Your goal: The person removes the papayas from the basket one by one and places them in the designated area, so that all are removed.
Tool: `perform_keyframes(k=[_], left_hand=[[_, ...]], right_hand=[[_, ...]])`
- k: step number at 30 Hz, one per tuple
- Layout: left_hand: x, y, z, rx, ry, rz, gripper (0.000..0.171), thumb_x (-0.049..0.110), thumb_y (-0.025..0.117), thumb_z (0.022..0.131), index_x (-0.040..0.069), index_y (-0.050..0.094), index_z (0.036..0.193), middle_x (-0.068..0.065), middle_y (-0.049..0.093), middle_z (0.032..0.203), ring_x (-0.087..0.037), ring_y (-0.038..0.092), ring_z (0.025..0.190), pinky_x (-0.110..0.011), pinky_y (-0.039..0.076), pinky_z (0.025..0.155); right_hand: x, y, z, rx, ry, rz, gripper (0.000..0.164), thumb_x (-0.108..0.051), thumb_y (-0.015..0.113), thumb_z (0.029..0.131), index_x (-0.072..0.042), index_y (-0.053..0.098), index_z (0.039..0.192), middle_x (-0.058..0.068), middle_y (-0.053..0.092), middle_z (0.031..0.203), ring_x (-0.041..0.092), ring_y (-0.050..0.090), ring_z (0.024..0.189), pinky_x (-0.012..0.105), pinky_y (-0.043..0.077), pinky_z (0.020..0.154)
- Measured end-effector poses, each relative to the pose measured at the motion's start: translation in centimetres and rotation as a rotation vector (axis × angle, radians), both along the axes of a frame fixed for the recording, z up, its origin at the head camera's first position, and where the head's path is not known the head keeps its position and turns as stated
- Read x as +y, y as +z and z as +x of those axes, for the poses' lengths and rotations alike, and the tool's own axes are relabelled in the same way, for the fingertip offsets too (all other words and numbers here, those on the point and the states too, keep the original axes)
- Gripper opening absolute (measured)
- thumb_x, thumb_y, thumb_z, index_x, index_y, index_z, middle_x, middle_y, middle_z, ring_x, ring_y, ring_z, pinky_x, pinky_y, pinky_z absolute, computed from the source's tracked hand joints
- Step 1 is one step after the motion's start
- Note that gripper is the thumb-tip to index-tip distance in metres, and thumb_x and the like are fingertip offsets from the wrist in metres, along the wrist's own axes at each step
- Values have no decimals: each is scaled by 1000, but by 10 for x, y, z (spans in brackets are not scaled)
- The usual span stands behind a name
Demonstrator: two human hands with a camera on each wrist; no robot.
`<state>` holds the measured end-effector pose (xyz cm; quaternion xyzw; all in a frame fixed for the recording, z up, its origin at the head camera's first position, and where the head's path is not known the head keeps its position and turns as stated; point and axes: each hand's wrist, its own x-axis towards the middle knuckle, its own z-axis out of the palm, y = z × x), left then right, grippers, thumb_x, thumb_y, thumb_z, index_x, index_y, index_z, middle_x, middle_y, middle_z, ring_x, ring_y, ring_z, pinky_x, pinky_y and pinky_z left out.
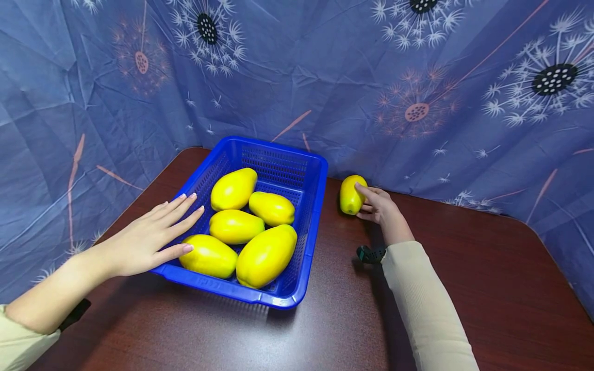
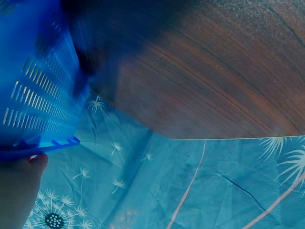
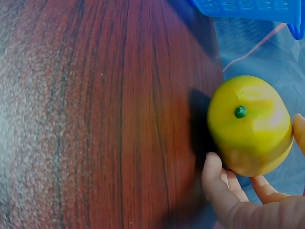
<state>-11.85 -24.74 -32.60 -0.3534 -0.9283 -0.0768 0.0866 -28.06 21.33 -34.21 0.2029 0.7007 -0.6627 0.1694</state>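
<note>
On the table's far side, my right hand (image 1: pixel 378 206) holds a yellow papaya (image 1: pixel 351 195) with the thumb on one side and the fingers curled round the other. Seen from the right wrist, the same papaya (image 3: pixel 250 126) shows a green stem nub; whether it touches the table is hard to tell. My left hand (image 1: pixel 148 234) lies across the left rim of a blue plastic basket (image 1: pixel 308 252), its fingers straight and spread. Several more yellow papayas (image 1: pixel 266 256) lie in that basket. From the left wrist, only part of the left hand (image 2: pixel 21 191) shows, at the basket rim.
A dark brown wooden table (image 1: pixel 343 319) carries everything. Behind it and at the left hangs a blue cloth (image 1: pixel 315 77) with a dandelion print, close to the table's back edge. The basket stands left of the loose papaya.
</note>
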Motion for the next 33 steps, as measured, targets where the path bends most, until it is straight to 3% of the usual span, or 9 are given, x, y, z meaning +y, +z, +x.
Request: perform_keyframes(k=[6,23,27,30,33], left_hand=[[0,1,1,-38,29,8,69,36,53,93,13,21,149,-16,15,154,-29,10,142,-27,-4,112],[-1,1,0,-28,-3,8,69,35,52,94,8,20,149,-18,12,154,-29,7,142,-27,-3,113],[0,0,0,-32,20,9,71,35,53,94,11,17,150,-17,13,154,-29,8,142,-23,-5,111],[0,-1,1,-31,35,13,71,35,55,93,11,19,149,-16,14,154,-28,9,142,-22,-4,111],[0,-1,1,-29,35,16,70,35,55,92,8,23,148,-16,14,154,-28,9,142,-23,-3,112]], right_hand=[[2,-3,-3,8,-21,14,74,-36,62,87,-13,25,147,9,43,118,22,49,98,37,50,81],[9,3,1,26,-1,64,80,-39,62,87,-13,18,149,5,40,111,23,44,105,43,43,94],[12,8,2,27,10,80,80,-40,61,88,-13,17,150,12,38,128,27,42,116,44,41,98],[14,14,4,35,21,92,82,-41,60,88,-14,14,150,18,28,144,32,35,128,47,38,100],[16,22,6,46,33,108,84,-41,60,88,-14,11,151,19,20,150,35,29,133,49,36,101]])
